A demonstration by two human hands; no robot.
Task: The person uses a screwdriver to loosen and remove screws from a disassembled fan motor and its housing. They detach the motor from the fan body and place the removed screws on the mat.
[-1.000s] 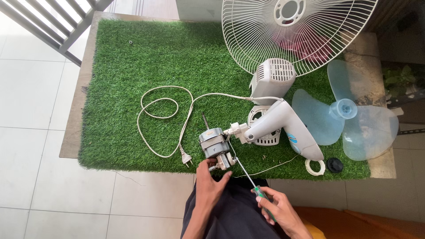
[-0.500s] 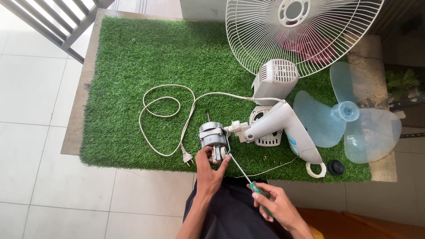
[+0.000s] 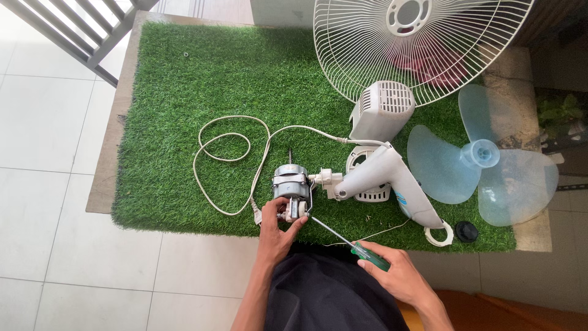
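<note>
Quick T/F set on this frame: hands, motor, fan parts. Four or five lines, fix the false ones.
1. The left hand touches the fan motor. True.
2. The right hand holds a hammer. False: it holds a green-handled screwdriver.
3. The fan blade is mounted on the motor. False: it lies apart on the right.
4. The wire fan guard lies at the far side of the green turf mat. True.
5. The power cord is coiled on the tiled floor. False: it lies on the mat.

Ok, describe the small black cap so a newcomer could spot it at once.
Start at the green turf mat, then go to its near right corner, past the pale blue fan blade. The black cap lies there beside the white ring at the stand's end. It is the only small, round, dark piece on the mat.
</note>
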